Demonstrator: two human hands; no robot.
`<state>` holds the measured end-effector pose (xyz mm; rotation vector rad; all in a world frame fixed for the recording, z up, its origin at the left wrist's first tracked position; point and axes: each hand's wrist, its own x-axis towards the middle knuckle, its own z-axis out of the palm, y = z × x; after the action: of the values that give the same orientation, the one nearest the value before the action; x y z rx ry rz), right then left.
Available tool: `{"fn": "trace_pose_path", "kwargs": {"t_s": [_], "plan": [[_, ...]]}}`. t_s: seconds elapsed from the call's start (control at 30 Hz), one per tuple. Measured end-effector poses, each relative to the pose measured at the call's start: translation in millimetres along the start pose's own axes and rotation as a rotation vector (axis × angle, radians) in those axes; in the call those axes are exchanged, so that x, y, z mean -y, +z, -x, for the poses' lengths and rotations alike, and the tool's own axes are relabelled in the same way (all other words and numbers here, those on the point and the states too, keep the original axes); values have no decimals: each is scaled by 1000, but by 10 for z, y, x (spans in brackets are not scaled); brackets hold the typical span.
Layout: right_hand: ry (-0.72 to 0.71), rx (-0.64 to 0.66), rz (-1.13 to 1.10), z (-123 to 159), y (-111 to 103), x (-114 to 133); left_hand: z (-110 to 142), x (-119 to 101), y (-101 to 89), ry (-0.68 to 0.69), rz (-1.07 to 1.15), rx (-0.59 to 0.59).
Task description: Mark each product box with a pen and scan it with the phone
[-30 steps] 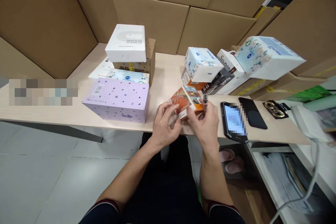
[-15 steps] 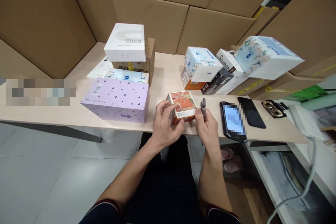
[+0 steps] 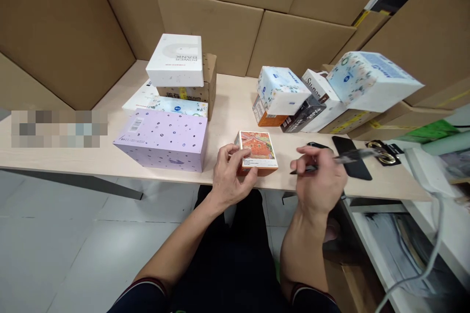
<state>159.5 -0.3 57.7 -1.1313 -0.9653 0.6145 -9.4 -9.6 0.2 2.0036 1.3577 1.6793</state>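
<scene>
Left hand [image 3: 233,176], partly open with fingers loosely curved, rests its fingertips on a small orange-pictured box [image 3: 258,148], which lies on the table [image 3: 226,124] just right of the frame's center. Right hand [image 3: 318,181], blurred, is curled around a dark pen [image 3: 350,156] at center right, apart from that box. Left of center sits a lilac spotted box [image 3: 163,132]; behind it, a white POWER BANK box [image 3: 175,61] tops a brown carton [image 3: 212,78]. 2 floral tissue packs [image 3: 281,88] are toward the upper right.
</scene>
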Motion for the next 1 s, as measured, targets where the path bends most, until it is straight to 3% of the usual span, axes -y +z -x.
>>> {"fn": "trace_pose_path", "kwargs": {"t_s": [0.13,0.23,0.4,0.57,0.77,1.0], "plan": [[-108,-67,9,-109,98,170,20,14,11,-5,27,2],[-79,85,52,-128,218,208,22,21,8,-6,36,4],[6,390,84,-148,441,71,1,25,-26,30,46,40],[25,479,130,-234,495,-14,-18,18,-37,118,35,106],[8,629,229,-362,490,21,-28,20,-15,110,51,113],[-88,475,264,-314,486,-39,-23,11,-10,114,27,107]]}}
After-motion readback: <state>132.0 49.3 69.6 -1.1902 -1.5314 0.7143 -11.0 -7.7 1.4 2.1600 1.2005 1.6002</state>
